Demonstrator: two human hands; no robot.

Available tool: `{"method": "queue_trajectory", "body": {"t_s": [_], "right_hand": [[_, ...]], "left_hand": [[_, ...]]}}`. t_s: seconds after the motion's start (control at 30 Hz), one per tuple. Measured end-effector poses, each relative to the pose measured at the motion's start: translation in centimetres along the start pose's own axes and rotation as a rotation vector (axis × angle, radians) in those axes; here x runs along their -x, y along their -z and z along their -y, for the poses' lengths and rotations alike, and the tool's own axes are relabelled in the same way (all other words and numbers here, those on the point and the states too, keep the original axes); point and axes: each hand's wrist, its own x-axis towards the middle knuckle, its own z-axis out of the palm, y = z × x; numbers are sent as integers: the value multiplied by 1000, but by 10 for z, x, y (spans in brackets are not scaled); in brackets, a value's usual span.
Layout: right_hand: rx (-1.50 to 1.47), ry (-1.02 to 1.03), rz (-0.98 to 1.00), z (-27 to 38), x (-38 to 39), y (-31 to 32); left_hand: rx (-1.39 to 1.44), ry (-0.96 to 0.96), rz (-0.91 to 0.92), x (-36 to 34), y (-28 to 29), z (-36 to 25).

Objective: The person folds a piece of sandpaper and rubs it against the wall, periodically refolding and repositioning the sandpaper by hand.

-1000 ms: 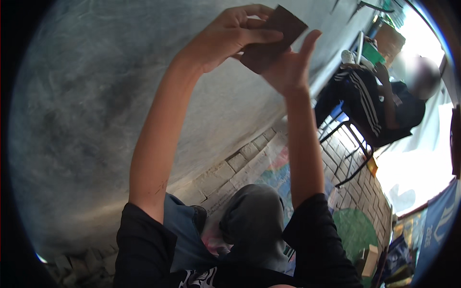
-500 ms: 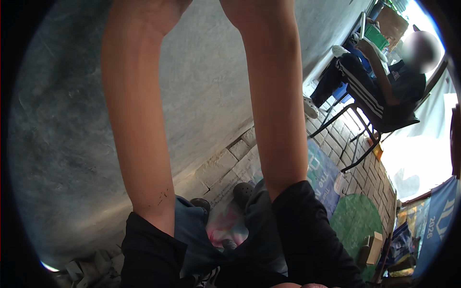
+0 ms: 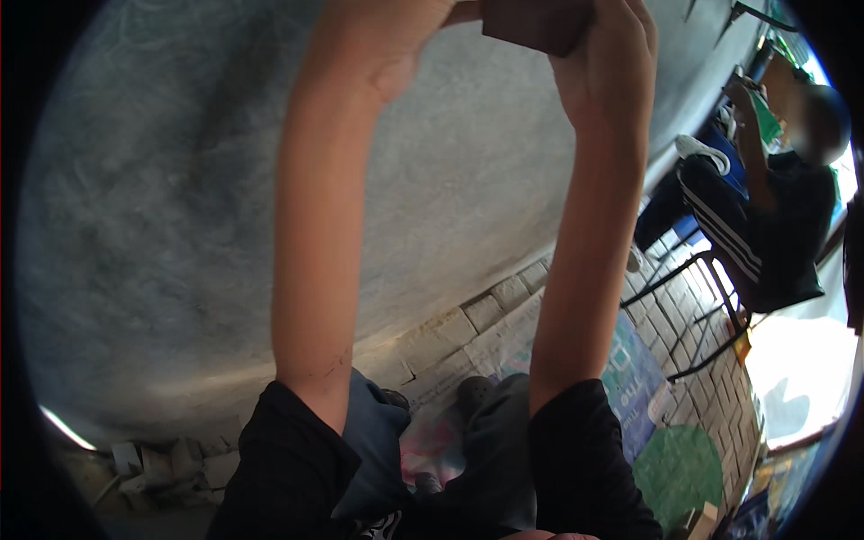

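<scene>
Both my arms reach up past the top edge, in front of a grey wall. A dark brown, flat-sided block-like thing (image 3: 537, 24) shows between my hands, its upper part cut off by the frame. My right hand (image 3: 614, 58) is wrapped against its right side. On the other side, my left hand (image 3: 391, 36) is near it, and a narrow brownish strip spans the gap between them; I cannot make out whether that is a thumb or part of the thing. The left fingers are out of the picture.
The grey wall (image 3: 450, 189) stands close ahead. A printed sheet (image 3: 643, 396) covers paving beneath my legs; a green round mat (image 3: 679, 472) lies at right. Another person (image 3: 774, 207) sits on a black chair at far right. Broken blocks (image 3: 162, 468) lie low at left.
My hands, out of the picture before, have come into view at the top with the dark brown thing. The view has shifted, and my arms stand further right in it.
</scene>
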Motion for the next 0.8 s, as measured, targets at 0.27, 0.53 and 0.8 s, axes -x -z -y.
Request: {"method": "queue_trajectory", "body": {"t_s": [0.27,0.53,0.8], "right_hand": [[-680,121,102,-22,7,1],[-153,182,-236,-5,12,-16],[269,196,-382,-11,7,-6]], "left_hand": [[371,46,-115,-15,-10,27],[654,306,-217,-17,-28,47],[-63,65,-228,-11,-23,9]]}}
